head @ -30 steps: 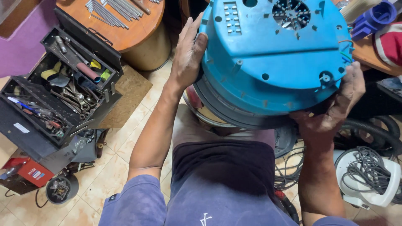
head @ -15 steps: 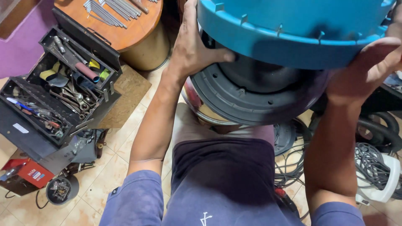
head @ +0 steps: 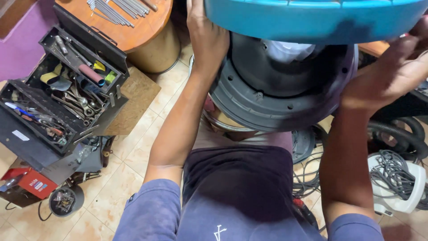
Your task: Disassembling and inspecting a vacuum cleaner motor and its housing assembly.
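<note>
The fingers of the left hand are wrapped against the left edge of a large blue round housing, and the right hand is clasped on its right edge, fingers curled over the rim, so that the weight is shared from both sides. The housing is held raised at the far top of the view, tilted so that the dark ribbed underside with its ring of holes is exposed. Below it, over the knees, a metal drum rim is partly seen. An open black toolbox is set at the left, a round wooden table with rods beyond it, and a white unit wound with grey cable at the right.
</note>
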